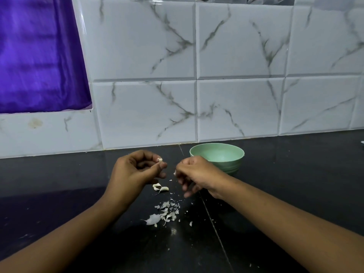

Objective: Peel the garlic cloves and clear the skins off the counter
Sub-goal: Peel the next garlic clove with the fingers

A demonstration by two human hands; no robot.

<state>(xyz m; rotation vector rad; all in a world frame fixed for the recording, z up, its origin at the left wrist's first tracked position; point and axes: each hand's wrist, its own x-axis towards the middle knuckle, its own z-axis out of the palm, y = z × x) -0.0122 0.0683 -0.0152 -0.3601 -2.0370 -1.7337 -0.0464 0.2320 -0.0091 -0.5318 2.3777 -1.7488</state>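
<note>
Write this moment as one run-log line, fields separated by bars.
left hand: pinching garlic clove | right hand: fingers curled | skins: scattered on counter | green bowl: behind right hand

A glossy black counter (pixel 78 194) carries pale cream garlic skins (pixel 164 212) at centre. At two o'clock from them sits a mint-green bowl (pixel 226 164). Behind, white wall tiles (pixel 240 109) show grey marble veining. A purple curtain (pixel 37 56) hangs at ten o'clock.
</note>
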